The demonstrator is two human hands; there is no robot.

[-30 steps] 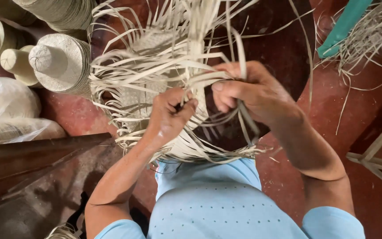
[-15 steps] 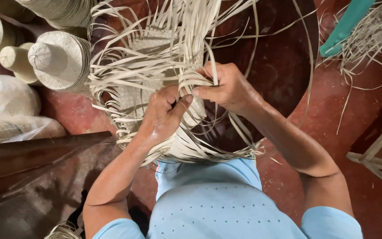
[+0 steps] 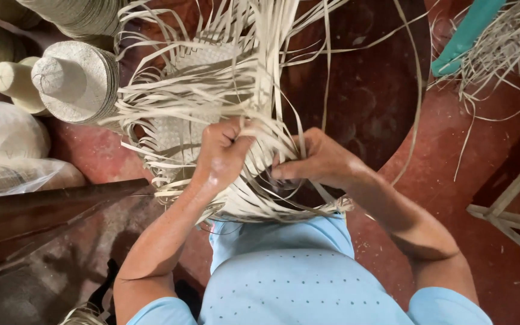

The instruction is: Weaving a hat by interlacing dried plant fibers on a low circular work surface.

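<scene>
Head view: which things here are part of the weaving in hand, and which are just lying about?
In hand:
- left hand, closed on pale straw strips
- right hand, pinching strips
- half-woven straw piece

Lying about:
- stacked woven hats
- plastic-wrapped bundles
- teal handle
- loose straw pile
- wooden frame

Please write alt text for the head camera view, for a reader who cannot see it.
Seen from above, the left hand and right hand grip pale straw strips of a half-woven piece. Stacked straw hats stand on the red floor.
</scene>
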